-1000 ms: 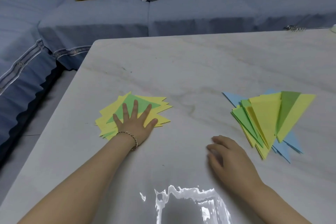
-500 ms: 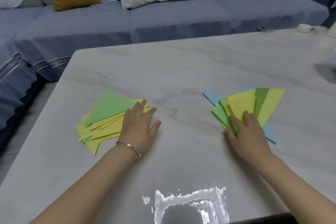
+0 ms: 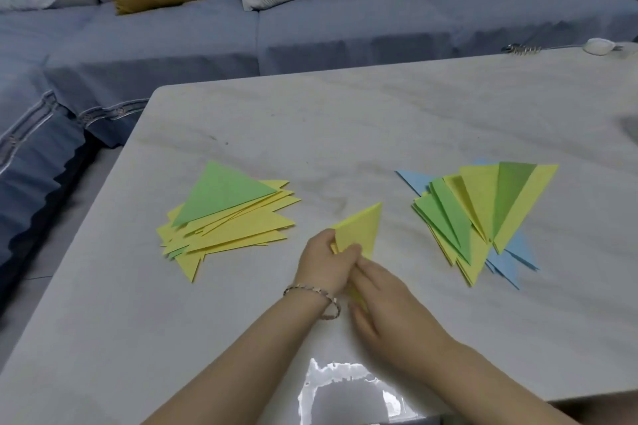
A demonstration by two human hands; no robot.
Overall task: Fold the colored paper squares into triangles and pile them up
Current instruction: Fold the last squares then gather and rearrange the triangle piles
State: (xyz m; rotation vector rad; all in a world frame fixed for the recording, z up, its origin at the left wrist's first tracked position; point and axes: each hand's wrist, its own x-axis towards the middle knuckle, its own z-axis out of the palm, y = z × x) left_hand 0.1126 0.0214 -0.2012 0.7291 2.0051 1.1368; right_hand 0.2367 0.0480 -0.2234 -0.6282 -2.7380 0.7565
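Two hands meet over the table (image 3: 345,107), at 6 o'clock of its middle, on one yellow triangle (image 3: 360,229). The left hand (image 3: 326,264), a bracelet (image 3: 312,290) on its wrist, curls its fingers round the paper's lower left edge. The right hand (image 3: 383,298) pinches the end nearest the person between thumb and fingers. The triangle's long axis runs from 7 to 1 o'clock, free sharp tip toward 1. At 9 o'clock of the hands lies a yellow pile (image 3: 241,235) topped by a green triangle (image 3: 221,195), apex toward 12. At 3 o'clock sits a fanned pile (image 3: 480,214) of yellow, green and blue, its points gathering toward 6.
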